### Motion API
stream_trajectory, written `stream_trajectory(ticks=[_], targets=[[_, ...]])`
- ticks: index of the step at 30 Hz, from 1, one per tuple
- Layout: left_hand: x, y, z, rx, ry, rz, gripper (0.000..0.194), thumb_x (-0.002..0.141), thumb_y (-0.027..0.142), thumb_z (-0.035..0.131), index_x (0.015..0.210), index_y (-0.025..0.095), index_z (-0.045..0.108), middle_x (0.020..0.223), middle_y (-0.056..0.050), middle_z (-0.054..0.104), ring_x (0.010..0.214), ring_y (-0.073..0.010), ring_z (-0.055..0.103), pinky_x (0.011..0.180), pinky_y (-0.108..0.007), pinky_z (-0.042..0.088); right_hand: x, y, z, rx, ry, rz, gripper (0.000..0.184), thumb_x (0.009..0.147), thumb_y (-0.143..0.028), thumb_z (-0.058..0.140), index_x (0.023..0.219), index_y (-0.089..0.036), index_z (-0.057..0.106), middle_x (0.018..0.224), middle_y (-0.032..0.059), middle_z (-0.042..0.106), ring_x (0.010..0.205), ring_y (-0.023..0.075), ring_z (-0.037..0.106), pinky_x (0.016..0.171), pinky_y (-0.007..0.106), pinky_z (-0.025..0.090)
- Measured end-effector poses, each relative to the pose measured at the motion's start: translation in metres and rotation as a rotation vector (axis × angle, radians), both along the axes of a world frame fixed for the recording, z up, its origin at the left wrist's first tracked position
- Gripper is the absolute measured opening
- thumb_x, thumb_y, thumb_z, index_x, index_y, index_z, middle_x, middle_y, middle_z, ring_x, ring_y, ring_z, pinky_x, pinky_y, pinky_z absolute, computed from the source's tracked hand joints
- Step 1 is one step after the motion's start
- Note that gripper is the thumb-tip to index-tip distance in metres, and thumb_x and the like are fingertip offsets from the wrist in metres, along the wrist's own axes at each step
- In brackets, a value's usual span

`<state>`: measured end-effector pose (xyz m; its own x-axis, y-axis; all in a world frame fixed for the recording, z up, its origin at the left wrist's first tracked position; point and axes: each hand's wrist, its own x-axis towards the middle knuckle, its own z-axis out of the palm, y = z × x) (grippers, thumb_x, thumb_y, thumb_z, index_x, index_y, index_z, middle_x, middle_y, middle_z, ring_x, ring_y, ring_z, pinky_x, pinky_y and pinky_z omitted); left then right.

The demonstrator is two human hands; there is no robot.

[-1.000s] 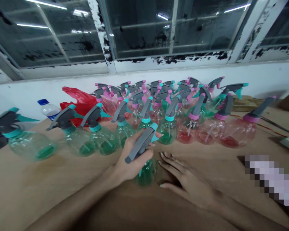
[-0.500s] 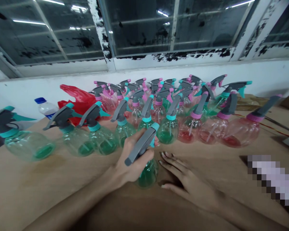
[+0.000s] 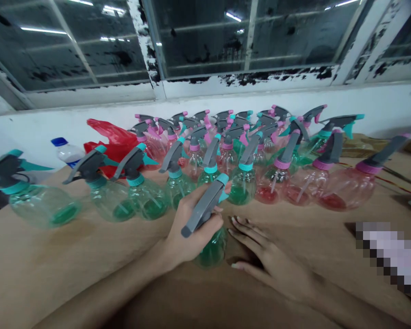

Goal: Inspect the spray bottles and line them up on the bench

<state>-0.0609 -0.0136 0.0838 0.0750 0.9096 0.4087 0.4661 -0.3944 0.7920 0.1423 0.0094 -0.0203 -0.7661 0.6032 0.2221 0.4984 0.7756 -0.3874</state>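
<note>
Little changes; left hand (image 3: 192,244) still grips the green bottle (image 3: 212,253), nearer the desk's (image 3: 71,260) front edge than the bottle rows (image 3: 241,194); right hand (image 3: 269,253) lies open; same hold continues

I'm seeing open tabletop (image 3: 313,233) on my feed, right of the right hand (image 3: 267,251), while the spray-bottle row (image 3: 241,191) is barring the way forward and the held bottle (image 3: 213,251) is blocking leftward travel.

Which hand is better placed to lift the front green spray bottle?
Probably the left. The left hand grips the front green spray bottle close under its gray head, while the right hand rests on the table beside it, holding nothing.
</note>
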Motion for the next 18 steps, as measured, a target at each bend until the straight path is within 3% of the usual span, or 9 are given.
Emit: stream_trajectory(ticks=[12,18], targets=[[0.0,0.0014,0.0032,-0.023,-0.021,-0.046,0.007,0.071,0.017,0.051,0.074,0.021,0.055,0.072,0.001,0.058,0.063,-0.0144,0.06,0.06,-0.025,0.048,-0.0002,-0.0004,0.0012,0.005,0.002,-0.002,0.061,0.086,-0.048,0.046,0.139,-0.022,0.031,0.145,0.0056,0.033,0.132,0.024,0.029,0.106,0.046,0.032],[-0.0006,0.0006,0.002,-0.032,-0.003,-0.044,0.027,0.073,0.017,0.05,0.098,0.021,0.059,0.072,0.0,0.058,0.059,-0.0135,0.057,0.058,-0.025,0.047,0.0001,0.0006,-0.0006,0.018,0.018,0.005,0.061,0.086,-0.047,0.047,0.139,-0.024,0.03,0.144,0.0046,0.034,0.132,0.024,0.03,0.105,0.045,0.032]])
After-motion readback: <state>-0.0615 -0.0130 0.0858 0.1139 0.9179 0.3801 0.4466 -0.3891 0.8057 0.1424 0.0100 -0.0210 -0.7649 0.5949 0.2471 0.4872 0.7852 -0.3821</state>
